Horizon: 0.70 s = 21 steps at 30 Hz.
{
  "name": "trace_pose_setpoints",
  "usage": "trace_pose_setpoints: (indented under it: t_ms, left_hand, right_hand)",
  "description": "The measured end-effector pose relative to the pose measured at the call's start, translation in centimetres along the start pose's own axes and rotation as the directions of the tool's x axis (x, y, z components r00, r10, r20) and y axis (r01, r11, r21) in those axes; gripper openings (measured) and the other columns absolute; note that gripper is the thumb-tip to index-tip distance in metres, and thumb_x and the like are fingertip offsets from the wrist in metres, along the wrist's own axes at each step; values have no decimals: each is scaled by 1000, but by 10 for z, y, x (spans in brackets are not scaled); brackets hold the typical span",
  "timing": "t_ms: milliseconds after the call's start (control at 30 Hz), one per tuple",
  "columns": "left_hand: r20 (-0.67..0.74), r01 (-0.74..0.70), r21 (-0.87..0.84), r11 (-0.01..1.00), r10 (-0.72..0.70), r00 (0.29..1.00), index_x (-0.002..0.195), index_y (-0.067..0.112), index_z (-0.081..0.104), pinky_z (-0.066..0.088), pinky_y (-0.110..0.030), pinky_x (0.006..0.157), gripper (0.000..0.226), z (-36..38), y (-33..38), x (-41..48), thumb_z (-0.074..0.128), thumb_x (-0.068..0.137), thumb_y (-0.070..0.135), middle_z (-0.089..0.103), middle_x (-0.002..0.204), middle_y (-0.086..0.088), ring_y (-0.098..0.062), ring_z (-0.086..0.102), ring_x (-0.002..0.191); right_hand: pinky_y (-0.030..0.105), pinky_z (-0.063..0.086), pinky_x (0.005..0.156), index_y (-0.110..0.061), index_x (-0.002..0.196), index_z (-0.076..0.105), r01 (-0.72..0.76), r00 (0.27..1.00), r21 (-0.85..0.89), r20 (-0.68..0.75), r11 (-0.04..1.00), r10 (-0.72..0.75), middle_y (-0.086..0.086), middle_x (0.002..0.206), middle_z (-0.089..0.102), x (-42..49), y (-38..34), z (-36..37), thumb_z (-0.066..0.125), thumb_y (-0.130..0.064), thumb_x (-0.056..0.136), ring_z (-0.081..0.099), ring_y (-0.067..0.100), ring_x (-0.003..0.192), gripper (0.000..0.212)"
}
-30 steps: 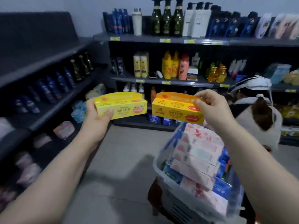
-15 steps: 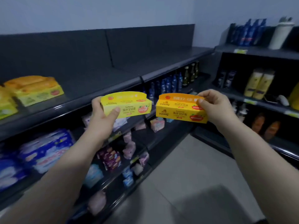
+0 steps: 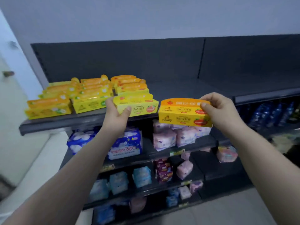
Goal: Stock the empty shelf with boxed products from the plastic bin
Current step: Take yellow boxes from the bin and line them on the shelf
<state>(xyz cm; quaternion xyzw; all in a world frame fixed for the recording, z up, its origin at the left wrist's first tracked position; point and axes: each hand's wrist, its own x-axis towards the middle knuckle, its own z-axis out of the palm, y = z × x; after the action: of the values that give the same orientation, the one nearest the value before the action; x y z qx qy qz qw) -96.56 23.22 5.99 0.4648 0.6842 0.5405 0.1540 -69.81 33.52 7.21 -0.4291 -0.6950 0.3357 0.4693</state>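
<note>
Yellow box (image 3: 138, 105), frame centre, long axis L-R, printed face twd cam, over top shelf's (image 3: 194, 90) front edge. Left hand (image 3: 116, 114) grips its left end. Orange box (image 3: 181, 113) just right, also lengthwise L-R. Right hand (image 3: 222, 109) pinches its right end. Stocked boxes (image 3: 87, 95) lie upper left on shelf.
</note>
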Motion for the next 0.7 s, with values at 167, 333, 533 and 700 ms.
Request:
trace_pose_setpoints:
  t_ms: [167,333,533,700]
  left_hand:
    - [1,121,72,990,-122,993,147,21,3,29,-30,91,63,8,-9,61,43,99,32,19,155,-10,-27,30,136]
    - [-51,138,469,872,-129,990,142,15,23,43,-44,94,60,16,-34,110,49,94,41,50,131,-13,-32,50,113]
    - [-206,150,456,877,-60,977,146,9,30,37,-33,97,56,22,-37,122,39,100,38,47,141,-13,-29,45,127]
    - [-189,117,418,901,-39,981,147,20,27,43,-34,93,75,23,-37,112,53,86,56,52,135,-5,-24,52,119]
  right_hand:
    - [26,44,63,-24,78,59,76,988,62,127,995,-83,-6,78,61,71,-2,45,53,-4,92,54,10,70,25]
    - [26,45,64,-27,77,59,124,962,69,234,990,-137,-7,78,60,129,13,74,53,-7,92,54,10,69,26]
    - [32,50,68,-21,89,62,121,917,89,372,989,-145,-1,90,64,163,19,126,51,-12,93,60,18,82,14]
    - [39,51,76,-29,87,61,173,889,71,419,982,-186,-9,92,59,174,26,173,58,-15,90,63,22,90,15]
